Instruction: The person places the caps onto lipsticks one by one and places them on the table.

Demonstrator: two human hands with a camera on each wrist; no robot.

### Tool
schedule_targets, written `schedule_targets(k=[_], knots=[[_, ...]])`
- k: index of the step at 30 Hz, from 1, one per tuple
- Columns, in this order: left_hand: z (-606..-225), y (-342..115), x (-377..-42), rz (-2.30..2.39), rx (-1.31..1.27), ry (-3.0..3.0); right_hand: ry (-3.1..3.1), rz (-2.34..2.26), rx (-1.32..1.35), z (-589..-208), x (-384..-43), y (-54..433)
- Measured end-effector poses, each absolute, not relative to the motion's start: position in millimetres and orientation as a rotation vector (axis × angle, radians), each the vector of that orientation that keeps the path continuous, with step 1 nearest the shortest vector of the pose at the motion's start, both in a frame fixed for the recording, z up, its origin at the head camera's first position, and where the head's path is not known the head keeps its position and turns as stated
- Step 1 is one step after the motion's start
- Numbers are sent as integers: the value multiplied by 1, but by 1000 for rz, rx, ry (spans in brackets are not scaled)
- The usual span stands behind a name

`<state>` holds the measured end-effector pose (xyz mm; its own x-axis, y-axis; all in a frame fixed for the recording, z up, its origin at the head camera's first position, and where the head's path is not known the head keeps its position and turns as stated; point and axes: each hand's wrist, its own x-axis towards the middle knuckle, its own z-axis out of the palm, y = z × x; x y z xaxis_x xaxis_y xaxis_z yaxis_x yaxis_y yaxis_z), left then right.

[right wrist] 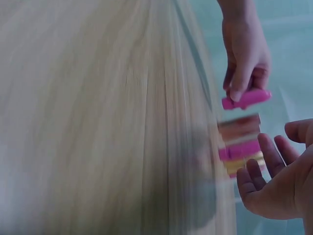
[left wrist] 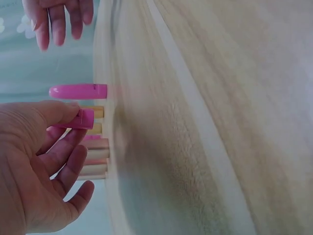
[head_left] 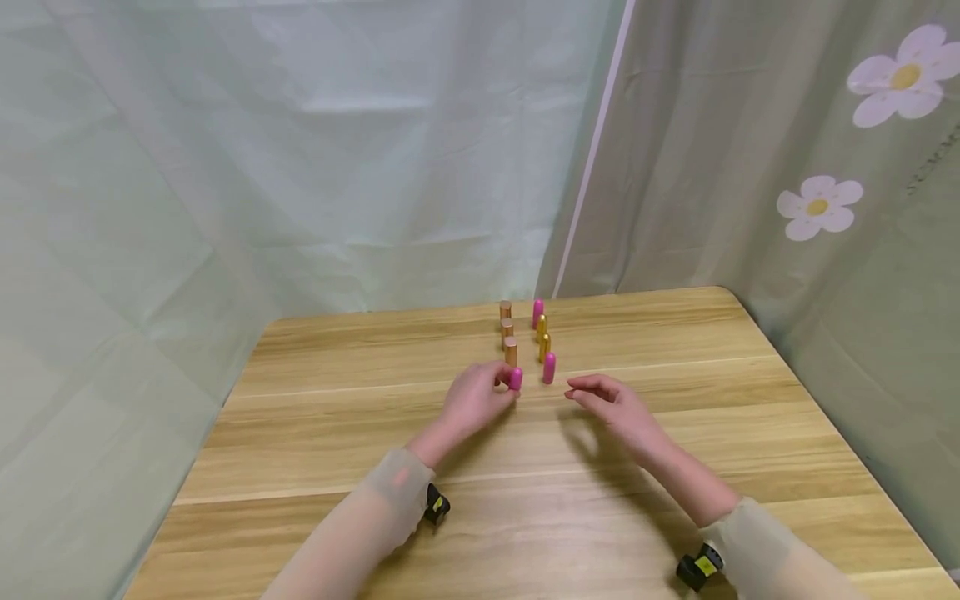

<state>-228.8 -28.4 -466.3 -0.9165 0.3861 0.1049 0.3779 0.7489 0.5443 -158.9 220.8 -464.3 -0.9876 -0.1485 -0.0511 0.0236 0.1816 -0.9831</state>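
Note:
My left hand (head_left: 476, 398) pinches a pink lipstick tube (head_left: 516, 379) with a rounded tip between thumb and fingers, at the near end of the left row. In the left wrist view the tube (left wrist: 82, 119) is partly covered by the thumb; whether its base touches the table cannot be told. Several copper flat-topped tubes (head_left: 511, 352) stand behind it. The right row has a near pink tube (head_left: 550, 368), two gold tubes (head_left: 545, 348) and a far pink tube (head_left: 537, 313). My right hand (head_left: 622, 417) hovers right of the near pink tube, fingers loosely bent, holding nothing.
The wooden table (head_left: 337, 450) reaches back to a pale curtain (head_left: 375, 167). A flowered curtain (head_left: 690, 167) hangs at the back right. Both wrists carry a small black camera, such as the left one (head_left: 437, 505).

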Motion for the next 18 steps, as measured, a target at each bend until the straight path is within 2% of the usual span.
schedule_targets(k=[18], knots=[[-476, -29, -242, 962, 572, 2907, 2332, -1871, -87, -466, -157, 236]])
